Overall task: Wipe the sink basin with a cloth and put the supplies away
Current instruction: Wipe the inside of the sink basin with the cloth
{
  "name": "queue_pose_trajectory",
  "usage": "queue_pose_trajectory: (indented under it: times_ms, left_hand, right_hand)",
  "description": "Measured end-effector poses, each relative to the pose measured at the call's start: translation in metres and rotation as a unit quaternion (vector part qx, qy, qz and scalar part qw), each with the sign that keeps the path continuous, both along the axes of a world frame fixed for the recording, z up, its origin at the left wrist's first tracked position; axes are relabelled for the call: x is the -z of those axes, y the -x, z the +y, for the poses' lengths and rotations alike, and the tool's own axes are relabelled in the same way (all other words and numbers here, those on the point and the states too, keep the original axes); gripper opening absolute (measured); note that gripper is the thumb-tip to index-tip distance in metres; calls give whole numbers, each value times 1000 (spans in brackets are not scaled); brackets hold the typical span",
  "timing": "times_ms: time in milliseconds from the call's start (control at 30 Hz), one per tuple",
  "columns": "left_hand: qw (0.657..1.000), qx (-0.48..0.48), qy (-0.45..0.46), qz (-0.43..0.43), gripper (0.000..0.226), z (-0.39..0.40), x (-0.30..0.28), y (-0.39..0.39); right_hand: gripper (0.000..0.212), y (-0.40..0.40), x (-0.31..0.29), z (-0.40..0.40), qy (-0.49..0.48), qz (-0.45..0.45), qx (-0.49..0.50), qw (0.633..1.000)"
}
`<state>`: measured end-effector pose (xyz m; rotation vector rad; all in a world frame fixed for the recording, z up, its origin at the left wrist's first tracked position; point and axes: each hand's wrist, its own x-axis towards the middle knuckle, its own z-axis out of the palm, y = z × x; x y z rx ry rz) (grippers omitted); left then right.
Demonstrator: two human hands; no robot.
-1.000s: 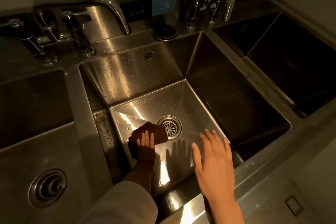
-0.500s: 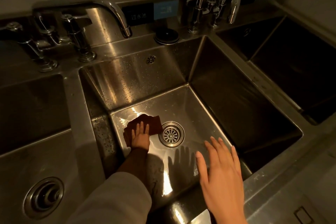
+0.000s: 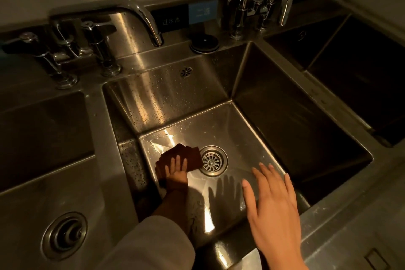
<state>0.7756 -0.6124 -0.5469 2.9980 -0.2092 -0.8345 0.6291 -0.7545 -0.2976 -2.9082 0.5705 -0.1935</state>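
Pale loose sleeve (image 3: 140,245) on left arm; right bare.

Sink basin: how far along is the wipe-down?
Done: nothing clearly finished. In hand: the left hand presses the brown cloth on the basin floor beside the drain; the right hand hovers open. Left: droplets dot the back wall and left wall; supplies not yet put away.

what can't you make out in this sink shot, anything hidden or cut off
All in the head view:
- Part of the dark brown folded cloth is hidden under the left hand pressing it flat.
- The steel middle basin's near wall is hidden by the grey sleeve and the open right hand.
- The right-hand steel basin is too dark to see its floor.
- The blue wall label's writing is too faint to read.
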Motion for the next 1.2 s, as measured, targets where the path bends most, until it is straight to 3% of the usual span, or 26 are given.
queue_pose_trajectory:
  times_ms: [300, 433, 533, 1200]
  left_hand:
    - [995, -32, 95, -22, 57, -4, -1, 27]
    - [996, -23, 65, -63, 74, -9, -13, 22]
    - [999, -31, 24, -16, 62, -4, 1, 11]
    - [999, 23, 4, -37, 63, 22, -6, -70]
  right_hand:
    - [56, 0, -2, 0, -30, 4, -1, 1000]
    - [46, 0, -3, 0, -18, 16, -4, 1000]
    - [41, 0, -2, 0, -24, 18, 3, 1000]
    - [72, -7, -1, -2, 12, -29, -10, 999]
